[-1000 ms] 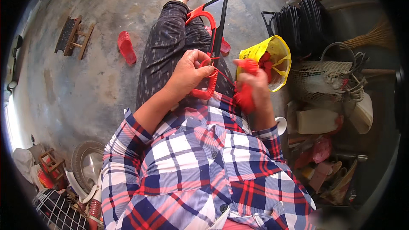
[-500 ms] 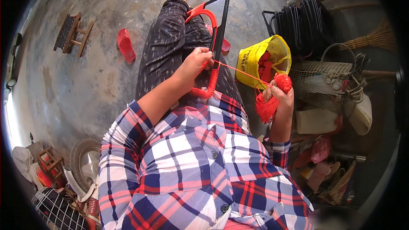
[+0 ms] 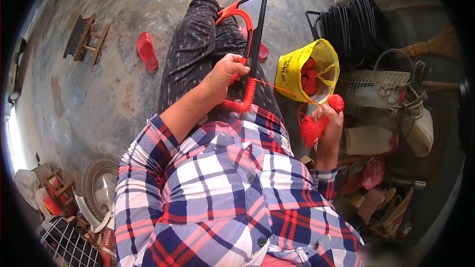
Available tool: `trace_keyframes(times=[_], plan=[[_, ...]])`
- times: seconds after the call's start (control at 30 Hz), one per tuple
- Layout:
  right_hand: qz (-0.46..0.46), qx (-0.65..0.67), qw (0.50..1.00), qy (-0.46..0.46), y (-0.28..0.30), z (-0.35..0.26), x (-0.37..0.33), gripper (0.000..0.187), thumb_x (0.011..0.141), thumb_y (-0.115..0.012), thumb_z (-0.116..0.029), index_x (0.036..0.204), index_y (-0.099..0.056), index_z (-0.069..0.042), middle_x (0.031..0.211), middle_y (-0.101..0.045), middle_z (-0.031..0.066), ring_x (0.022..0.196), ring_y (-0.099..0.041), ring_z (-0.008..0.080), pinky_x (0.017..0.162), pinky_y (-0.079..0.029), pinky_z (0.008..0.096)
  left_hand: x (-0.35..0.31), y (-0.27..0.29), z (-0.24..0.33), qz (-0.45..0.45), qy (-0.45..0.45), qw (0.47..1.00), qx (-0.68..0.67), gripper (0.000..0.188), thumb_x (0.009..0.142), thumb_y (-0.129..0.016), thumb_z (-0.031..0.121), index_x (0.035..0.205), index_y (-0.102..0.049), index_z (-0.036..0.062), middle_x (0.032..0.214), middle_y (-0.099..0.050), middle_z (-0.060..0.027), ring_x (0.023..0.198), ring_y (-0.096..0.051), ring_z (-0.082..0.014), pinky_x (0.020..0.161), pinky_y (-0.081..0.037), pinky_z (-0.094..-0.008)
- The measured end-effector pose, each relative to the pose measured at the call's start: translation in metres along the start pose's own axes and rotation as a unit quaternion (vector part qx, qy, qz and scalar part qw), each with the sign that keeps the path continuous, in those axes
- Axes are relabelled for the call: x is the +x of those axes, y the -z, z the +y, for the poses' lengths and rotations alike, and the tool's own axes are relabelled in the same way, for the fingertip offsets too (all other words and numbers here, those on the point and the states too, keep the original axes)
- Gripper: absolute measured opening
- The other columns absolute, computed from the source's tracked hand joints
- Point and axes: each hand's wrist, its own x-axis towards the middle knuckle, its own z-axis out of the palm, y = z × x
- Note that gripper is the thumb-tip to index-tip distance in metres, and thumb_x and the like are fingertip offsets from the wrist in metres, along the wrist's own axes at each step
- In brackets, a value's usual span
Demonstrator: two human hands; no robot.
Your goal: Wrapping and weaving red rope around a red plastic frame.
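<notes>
Looks mid-wrap: left hand (image 3: 222, 75) closed on frame (image 3: 256, 39), right hand (image 3: 332, 121) gripping cord bundle (image 3: 311, 131); next turn likely needs tension.

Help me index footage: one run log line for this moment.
left hand: gripping partly wrapped frame | right hand: holding red cord bundle | strand: straight, frame to right hand

The left hand (image 3: 225, 76) hides a bit of the black frame (image 3: 256, 42), the right hand (image 3: 330, 127) covers some of the red string (image 3: 311, 131), the frame hides part of a red slipper (image 3: 263, 52), and the bottom edge cuts off the white wire rack (image 3: 65, 244).
</notes>
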Motion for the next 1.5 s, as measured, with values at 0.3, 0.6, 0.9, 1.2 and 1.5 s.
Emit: trace_keyframes(times=[0.3, 0.6, 0.9, 1.2, 1.5], plan=[[0.035, 0.006, 0.996, -0.080, 0.013, 0.039, 0.023, 0.027, 0.093, -0.060, -0.022, 0.110, -0.057, -0.001, 0.064, -0.055, 0.0024, 0.054, -0.054, 0.0129, 0.057, -0.049, 0.0287, 0.002, 0.008, 0.006, -0.095, 0.022, 0.990, 0.101, 0.040, 0.103, -0.042, 0.041, 0.091, -0.059, 0.0062, 0.065, -0.049, 0.0026, 0.056, -0.043, -0.0070, 0.053, -0.034, -0.0226], [-0.030, 0.114, 0.982, -0.149, -0.030, 0.039, 0.013, 0.023, 0.091, -0.064, -0.021, 0.103, -0.058, -0.002, 0.069, -0.058, 0.0011, 0.057, -0.055, 0.0107, 0.055, -0.046, 0.0247, 0.020, -0.030, 0.002, 0.047, -0.137, 0.958, 0.248, 0.040, 0.102, -0.048, 0.038, 0.077, -0.059, 0.0097, 0.058, -0.041, 0.0086, 0.049, -0.032, -0.0029, 0.045, -0.024, -0.0227], [-0.103, 0.011, 0.991, -0.089, -0.040, 0.034, 0.011, 0.022, 0.086, -0.069, -0.024, 0.094, -0.060, -0.006, 0.079, -0.060, -0.0006, 0.071, -0.056, 0.0072, 0.066, -0.046, 0.0231, 0.057, -0.001, 0.024, 0.071, -0.303, 0.865, 0.393, 0.028, 0.100, -0.047, 0.019, 0.089, -0.064, -0.0006, 0.069, -0.049, 0.0021, 0.061, -0.045, -0.0110, 0.057, -0.037, -0.0298], [-0.081, 0.083, 0.990, -0.083, -0.041, 0.014, 0.006, 0.020, 0.083, -0.071, -0.020, 0.087, -0.058, -0.005, 0.076, -0.059, 0.0001, 0.068, -0.057, 0.0095, 0.062, -0.047, 0.0252, 0.025, -0.028, 0.033, 0.083, -0.179, 0.928, 0.317, 0.029, 0.104, -0.041, 0.025, 0.106, -0.060, 0.0023, 0.074, -0.048, 0.0041, 0.065, -0.040, -0.0032, 0.058, -0.032, -0.0194], [-0.077, 0.226, 0.971, 0.017, -0.065, -0.012, 0.017, 0.021, 0.090, -0.064, -0.023, 0.099, -0.059, -0.005, 0.089, -0.060, 0.0016, 0.085, -0.056, 0.0104, 0.079, -0.046, 0.0258, -0.029, -0.088, 0.068, 0.015, -0.418, 0.758, 0.501, 0.040, 0.100, -0.049, 0.028, 0.126, -0.052, -0.0027, 0.120, -0.055, -0.0141, 0.114, -0.051, -0.0240, 0.102, -0.036, -0.0379]])
